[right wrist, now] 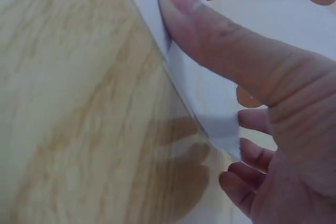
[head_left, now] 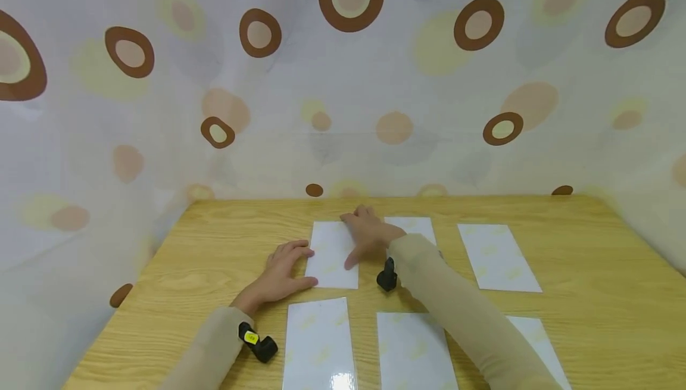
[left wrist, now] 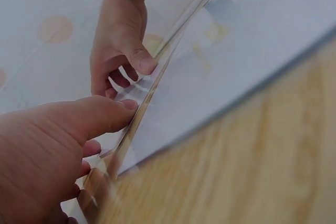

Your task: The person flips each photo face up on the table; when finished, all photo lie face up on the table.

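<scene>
I located the glossy, white, rectangular plastic-looking sheet (head_left: 329, 257) between the left hand (head_left: 278, 277) and right hand (head_left: 370, 234), fingers of both spread; apparently light, stiff and slippery, it suited holding by opposite edges.

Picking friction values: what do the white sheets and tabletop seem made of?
White sheets: likely coated paper or plastic, can't tell which; glossy, since the front-left sheet throws back a bright glare.
Tabletop: wood or wood-look laminate, smooth-looking; yellow-brown grain lines show, but they don't settle which.
</scene>
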Available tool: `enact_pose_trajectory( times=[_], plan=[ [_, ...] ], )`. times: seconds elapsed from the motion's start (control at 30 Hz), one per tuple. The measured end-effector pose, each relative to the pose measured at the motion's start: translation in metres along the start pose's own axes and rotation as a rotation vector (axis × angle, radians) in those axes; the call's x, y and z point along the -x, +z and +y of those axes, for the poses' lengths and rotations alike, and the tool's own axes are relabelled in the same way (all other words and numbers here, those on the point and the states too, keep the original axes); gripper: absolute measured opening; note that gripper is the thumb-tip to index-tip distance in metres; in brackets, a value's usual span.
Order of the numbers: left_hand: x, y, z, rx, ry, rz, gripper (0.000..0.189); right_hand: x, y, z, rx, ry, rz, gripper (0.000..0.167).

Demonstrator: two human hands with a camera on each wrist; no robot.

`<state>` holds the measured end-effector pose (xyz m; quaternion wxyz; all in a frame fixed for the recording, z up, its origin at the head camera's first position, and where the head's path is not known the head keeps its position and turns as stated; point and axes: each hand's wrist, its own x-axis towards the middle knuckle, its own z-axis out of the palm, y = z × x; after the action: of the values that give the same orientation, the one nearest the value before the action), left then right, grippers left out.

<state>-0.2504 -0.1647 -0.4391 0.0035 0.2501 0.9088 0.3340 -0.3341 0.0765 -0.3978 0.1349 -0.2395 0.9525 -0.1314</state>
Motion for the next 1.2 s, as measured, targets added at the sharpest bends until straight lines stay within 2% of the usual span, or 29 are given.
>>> enact_pose_trajectory(
  times=[0.17,0.3,0.37,0.43,0.57,0.63,0.73,0.8,0.83,0.93,1.07,1.2],
  plan=[
    [-0.001,0.004,0.008,0.038,-0.096,0.05,0.077,-0.003,0.0,0.003,-0.066,-0.04,0.103,0.097],
    [-0.003,0.005,0.016,0.128,-0.125,0.144,0.075,-0.003,0.001,0.001,-0.114,-0.063,0.17,0.087],
    [-0.004,0.006,0.018,0.223,-0.129,0.186,0.073,-0.002,0.001,0.0,-0.131,-0.055,0.189,0.086],
    [-0.006,0.006,0.019,0.358,-0.149,0.218,0.073,0.0,0.002,-0.001,-0.15,-0.047,0.186,0.087],
    [-0.008,0.005,0.017,0.632,-0.26,0.216,0.068,0.004,0.001,-0.008,-0.179,-0.068,0.157,0.092],
    [-0.009,0.004,0.017,0.733,-0.326,0.218,0.06,0.007,0.0,-0.013,-0.152,-0.114,0.144,0.08],
    [-0.009,0.002,0.02,0.806,-0.379,0.232,0.048,0.012,-0.002,-0.02,-0.141,-0.204,0.11,0.037],
    [-0.008,0.001,0.022,0.829,-0.377,0.23,0.043,0.015,-0.001,-0.025,-0.173,-0.248,0.074,0.014],
    [-0.008,0.001,0.023,0.838,-0.37,0.223,0.042,0.017,-0.002,-0.028,-0.214,-0.261,0.051,0.01],
    [-0.007,0.0,0.026,0.856,-0.317,0.159,0.045,0.024,-0.004,-0.037,-0.336,-0.235,-0.015,0.02],
    [-0.007,0.002,0.028,0.867,-0.222,0.061,0.052,0.031,-0.009,-0.045,-0.456,-0.169,-0.05,0.035],
    [-0.005,0.001,0.032,0.87,-0.158,0.035,0.053,0.034,-0.013,-0.051,-0.555,-0.129,-0.064,0.049]
  ],
)
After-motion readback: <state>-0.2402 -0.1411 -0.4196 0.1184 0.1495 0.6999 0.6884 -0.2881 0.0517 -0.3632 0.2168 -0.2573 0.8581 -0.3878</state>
